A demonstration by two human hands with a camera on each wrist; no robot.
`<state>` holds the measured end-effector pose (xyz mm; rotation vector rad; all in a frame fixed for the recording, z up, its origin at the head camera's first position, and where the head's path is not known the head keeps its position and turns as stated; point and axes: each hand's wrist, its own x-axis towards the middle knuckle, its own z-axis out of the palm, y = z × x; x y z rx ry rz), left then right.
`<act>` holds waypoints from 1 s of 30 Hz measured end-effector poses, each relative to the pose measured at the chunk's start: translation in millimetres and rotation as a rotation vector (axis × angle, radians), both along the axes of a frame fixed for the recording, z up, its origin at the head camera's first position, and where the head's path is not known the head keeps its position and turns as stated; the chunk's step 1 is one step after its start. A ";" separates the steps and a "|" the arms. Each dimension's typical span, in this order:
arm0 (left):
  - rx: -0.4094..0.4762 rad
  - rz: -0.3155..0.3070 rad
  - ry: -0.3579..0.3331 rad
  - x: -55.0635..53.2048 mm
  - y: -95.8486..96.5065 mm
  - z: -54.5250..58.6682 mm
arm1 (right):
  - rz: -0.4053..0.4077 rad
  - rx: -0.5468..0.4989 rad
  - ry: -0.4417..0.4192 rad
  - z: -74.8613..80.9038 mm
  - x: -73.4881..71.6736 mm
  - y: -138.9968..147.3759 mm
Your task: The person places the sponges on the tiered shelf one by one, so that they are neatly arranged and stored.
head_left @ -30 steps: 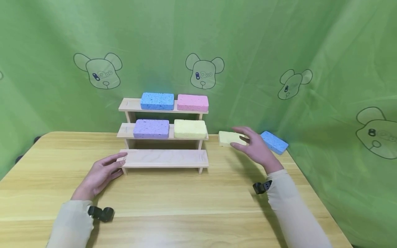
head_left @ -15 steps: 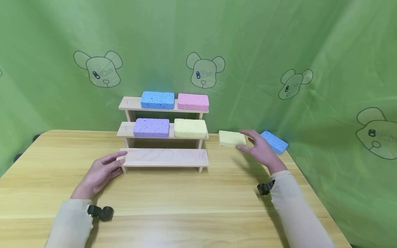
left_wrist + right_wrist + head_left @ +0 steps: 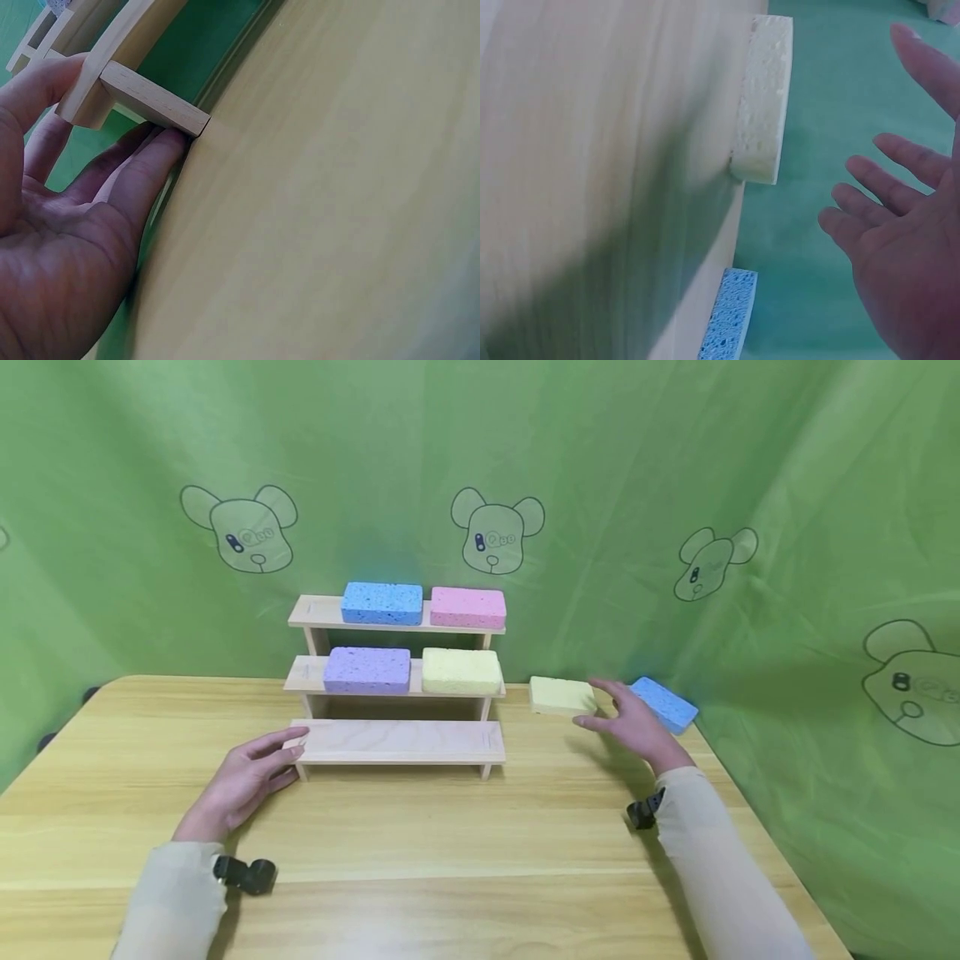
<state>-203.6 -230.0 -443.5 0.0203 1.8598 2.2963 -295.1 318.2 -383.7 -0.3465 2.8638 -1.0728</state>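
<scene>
In the head view, my left hand (image 3: 243, 781) grips the left end of the lowest step of a three-tier wooden display shelf (image 3: 397, 742). The left wrist view shows its fingers around the step's end and against the leg (image 3: 156, 96). My right hand (image 3: 633, 727), fingers spread and holding nothing, hovers by the right end of a pale yellow sponge (image 3: 561, 695) on the table. In the right wrist view a gap shows between this hand and the sponge. A blue sponge (image 3: 666, 704) lies angled on the table behind the right hand.
On the top tier sit a blue sponge (image 3: 382, 603) and a pink sponge (image 3: 468, 607). The middle tier bears a purple sponge (image 3: 367, 670) and another yellow sponge (image 3: 461, 672). A green curtain (image 3: 600, 468) hangs behind and right of the wooden table (image 3: 420, 877).
My right hand has drawn a little to the right, off the yellow sponge, whose right end now shows. The left hand and the shelf have stayed put.
</scene>
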 end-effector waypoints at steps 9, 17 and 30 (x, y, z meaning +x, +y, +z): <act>-0.004 0.006 -0.010 0.4 0.6 -0.5 | 0.000 0.032 -0.050 -12.3 -18.6 6.3; -0.003 0.008 -0.009 1.2 -0.9 -2.0 | 0.014 0.061 -0.066 -21.4 -37.4 12.6; -0.006 -0.005 -0.005 -0.5 -0.7 0.5 | 0.070 0.178 -0.041 -26.1 -57.3 15.2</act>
